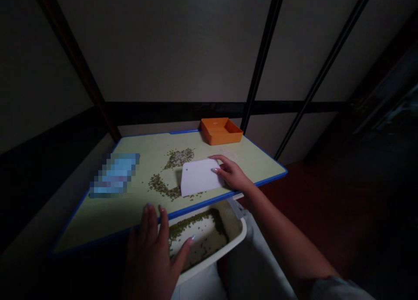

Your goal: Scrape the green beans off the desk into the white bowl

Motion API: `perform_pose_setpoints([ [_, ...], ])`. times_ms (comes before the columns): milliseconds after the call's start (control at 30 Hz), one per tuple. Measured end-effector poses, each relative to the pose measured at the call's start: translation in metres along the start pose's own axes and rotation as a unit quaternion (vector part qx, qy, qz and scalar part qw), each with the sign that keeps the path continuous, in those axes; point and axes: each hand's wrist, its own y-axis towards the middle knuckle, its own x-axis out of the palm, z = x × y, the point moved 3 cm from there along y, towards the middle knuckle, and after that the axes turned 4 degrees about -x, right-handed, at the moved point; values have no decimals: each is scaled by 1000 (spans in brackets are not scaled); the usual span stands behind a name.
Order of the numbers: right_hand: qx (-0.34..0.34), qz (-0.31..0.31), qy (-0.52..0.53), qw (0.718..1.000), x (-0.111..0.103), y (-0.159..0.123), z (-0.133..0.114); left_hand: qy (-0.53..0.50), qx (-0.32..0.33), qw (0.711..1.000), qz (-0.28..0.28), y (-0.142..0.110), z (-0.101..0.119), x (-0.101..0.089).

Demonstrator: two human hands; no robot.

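Note:
A white plastic scraper (pixel 198 177) lies on the pale green table (pixel 130 206) near its front edge. My right hand (pixel 232 173) grips its right side, fingers curled over the top edge. Small green beans (pixel 165 187) are scattered in patches left of and behind the scraper. Just under the table's front edge sits a white tub (pixel 228 241) with more green beans in it. My left hand (pixel 153 254) holds the tub's left rim, thumb inside it and fingers reaching up to the blue table edge.
An empty orange tray (pixel 221 130) stands at the table's back right corner. A blurred blue object (pixel 115 174) lies on the left part of the table. Dark frame bars and pale wall panels rise behind. Dark floor lies to the right.

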Motion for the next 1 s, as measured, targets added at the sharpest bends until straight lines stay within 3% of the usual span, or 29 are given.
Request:
perform_pose_setpoints([
  [500, -23, 32, -17, 999, 14, -5, 2, -12, -31, 999, -38, -3, 0, 4],
  [1000, -8, 1, 2, 1000, 16, -9, -5, -8, -96, 987, -125, 5, 1, 1],
])
